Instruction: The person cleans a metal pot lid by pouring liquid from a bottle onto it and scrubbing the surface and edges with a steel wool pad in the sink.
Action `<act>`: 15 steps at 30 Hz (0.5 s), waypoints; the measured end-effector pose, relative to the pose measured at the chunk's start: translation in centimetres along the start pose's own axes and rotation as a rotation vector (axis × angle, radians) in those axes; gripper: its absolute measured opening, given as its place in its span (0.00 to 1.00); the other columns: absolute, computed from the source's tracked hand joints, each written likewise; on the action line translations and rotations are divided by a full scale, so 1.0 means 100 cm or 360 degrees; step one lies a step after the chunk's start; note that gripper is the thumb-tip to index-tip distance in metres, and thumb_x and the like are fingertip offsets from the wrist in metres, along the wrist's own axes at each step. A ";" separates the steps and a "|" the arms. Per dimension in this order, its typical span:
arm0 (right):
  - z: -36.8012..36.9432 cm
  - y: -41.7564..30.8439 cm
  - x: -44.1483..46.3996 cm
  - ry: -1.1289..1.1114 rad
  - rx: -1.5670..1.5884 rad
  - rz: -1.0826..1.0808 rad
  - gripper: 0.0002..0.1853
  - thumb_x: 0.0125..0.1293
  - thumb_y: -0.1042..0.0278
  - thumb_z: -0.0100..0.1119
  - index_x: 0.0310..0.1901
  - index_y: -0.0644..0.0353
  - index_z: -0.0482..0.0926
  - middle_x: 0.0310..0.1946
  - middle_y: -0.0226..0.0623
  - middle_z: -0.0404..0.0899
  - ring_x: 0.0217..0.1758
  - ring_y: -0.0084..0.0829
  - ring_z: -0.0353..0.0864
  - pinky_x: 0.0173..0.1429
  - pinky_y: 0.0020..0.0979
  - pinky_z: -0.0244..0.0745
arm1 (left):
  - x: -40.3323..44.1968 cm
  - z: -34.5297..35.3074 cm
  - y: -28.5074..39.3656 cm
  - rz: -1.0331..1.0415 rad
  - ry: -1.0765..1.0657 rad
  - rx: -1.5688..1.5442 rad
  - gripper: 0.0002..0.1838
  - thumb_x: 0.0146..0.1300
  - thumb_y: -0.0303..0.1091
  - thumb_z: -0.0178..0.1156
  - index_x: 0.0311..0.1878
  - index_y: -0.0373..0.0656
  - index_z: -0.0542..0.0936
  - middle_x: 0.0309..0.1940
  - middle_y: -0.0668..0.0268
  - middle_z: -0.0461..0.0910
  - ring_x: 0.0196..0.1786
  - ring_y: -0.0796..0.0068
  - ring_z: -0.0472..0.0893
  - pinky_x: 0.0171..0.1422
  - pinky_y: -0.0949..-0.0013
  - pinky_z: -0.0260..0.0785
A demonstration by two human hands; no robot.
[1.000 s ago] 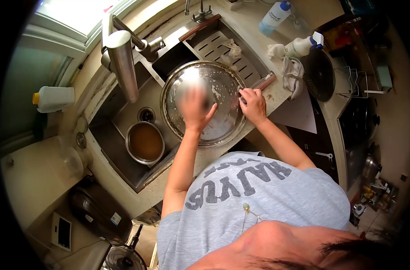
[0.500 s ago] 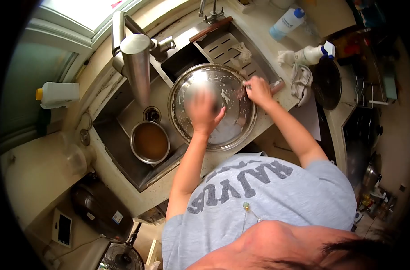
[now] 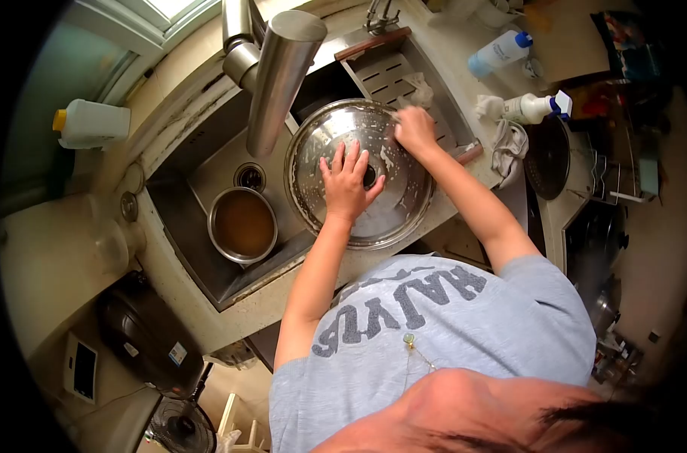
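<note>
A large round metal lid (image 3: 404, 204), streaked with white suds, lies across the right part of the sink and its front edge. My left hand (image 3: 346, 187) rests on it with fingers spread, beside the dark round spot at its middle. Near the lid's upper right rim is my right hand (image 3: 416, 131), its fingers closed and slightly blurred. Whatever those fingers hold, if anything, is hidden. To the left, a round metal pot (image 3: 242, 226) of brownish liquid stands in the sink basin, next to the drain (image 3: 250, 177).
A thick metal faucet (image 3: 287, 75) rises above the sink. Behind my right hand lies a slotted drainboard (image 3: 385, 79). Along the right counter are a blue-white bottle (image 3: 500, 53), a spray bottle (image 3: 528, 109) and a crumpled cloth (image 3: 509, 145). A white jug (image 3: 94, 124) stands far left.
My right hand has moved up and left along the lid's rim. My left hand stays on the lid, its fingers now sharp and spread. The whole view has shifted slightly.
</note>
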State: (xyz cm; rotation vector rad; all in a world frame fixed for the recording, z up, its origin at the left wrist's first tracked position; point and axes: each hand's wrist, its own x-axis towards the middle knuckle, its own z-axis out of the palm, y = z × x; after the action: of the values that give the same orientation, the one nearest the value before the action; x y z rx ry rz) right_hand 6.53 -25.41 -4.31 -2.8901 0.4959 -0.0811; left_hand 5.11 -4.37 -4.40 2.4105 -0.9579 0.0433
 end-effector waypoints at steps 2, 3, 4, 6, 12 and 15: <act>0.006 -0.004 0.024 0.0007 0.0067 -0.0084 0.07 0.48 0.75 0.60 0.31 0.59 0.84 0.33 0.43 0.79 0.42 0.44 0.78 0.51 0.40 0.74 | 0.007 0.002 0.000 -0.0004 0.0041 0.0023 0.30 0.51 0.54 0.64 0.55 0.49 0.76 0.65 0.64 0.67 0.70 0.57 0.61 0.67 0.33 0.49; 0.006 -0.004 0.024 0.0031 0.0151 -0.0140 0.08 0.48 0.75 0.60 0.32 0.57 0.84 0.35 0.41 0.79 0.44 0.43 0.77 0.51 0.40 0.74 | 0.007 0.002 0.001 -0.0013 0.0051 0.0022 0.29 0.51 0.53 0.64 0.55 0.49 0.76 0.65 0.64 0.67 0.69 0.57 0.61 0.67 0.33 0.50; 0.006 -0.005 0.023 0.0061 0.0235 -0.0185 0.08 0.49 0.74 0.60 0.32 0.55 0.84 0.36 0.39 0.79 0.45 0.43 0.77 0.51 0.40 0.74 | 0.007 0.002 0.001 -0.0011 0.0058 0.0021 0.29 0.52 0.51 0.65 0.55 0.48 0.75 0.65 0.65 0.67 0.69 0.57 0.61 0.67 0.34 0.50; -0.013 0.013 -0.010 -0.0060 0.0246 0.0054 0.10 0.50 0.74 0.60 0.35 0.53 0.85 0.37 0.39 0.78 0.45 0.42 0.76 0.51 0.40 0.74 | 0.007 -0.001 0.000 0.0000 0.0083 0.0016 0.28 0.52 0.50 0.65 0.55 0.48 0.75 0.65 0.65 0.67 0.69 0.57 0.62 0.67 0.34 0.50; 0.003 0.011 0.008 -0.0016 0.0236 0.0002 0.08 0.51 0.74 0.60 0.33 0.53 0.85 0.36 0.40 0.78 0.44 0.43 0.78 0.50 0.41 0.74 | 0.006 -0.001 0.001 -0.0009 0.0066 -0.0022 0.26 0.53 0.48 0.64 0.54 0.48 0.76 0.64 0.65 0.68 0.69 0.57 0.63 0.67 0.35 0.50; 0.004 0.010 0.020 0.0037 0.0241 -0.0111 0.07 0.50 0.73 0.61 0.32 0.53 0.84 0.37 0.40 0.79 0.44 0.43 0.78 0.50 0.41 0.74 | 0.006 0.001 0.000 0.0001 0.0107 -0.0037 0.25 0.53 0.47 0.64 0.54 0.48 0.76 0.64 0.64 0.69 0.68 0.57 0.63 0.67 0.35 0.50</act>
State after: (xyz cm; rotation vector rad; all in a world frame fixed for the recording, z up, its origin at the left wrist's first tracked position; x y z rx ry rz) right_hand 8.09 -26.89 -4.89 -2.7607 0.3754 -0.1561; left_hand 5.48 -4.78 -4.32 2.3719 -0.9242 0.1119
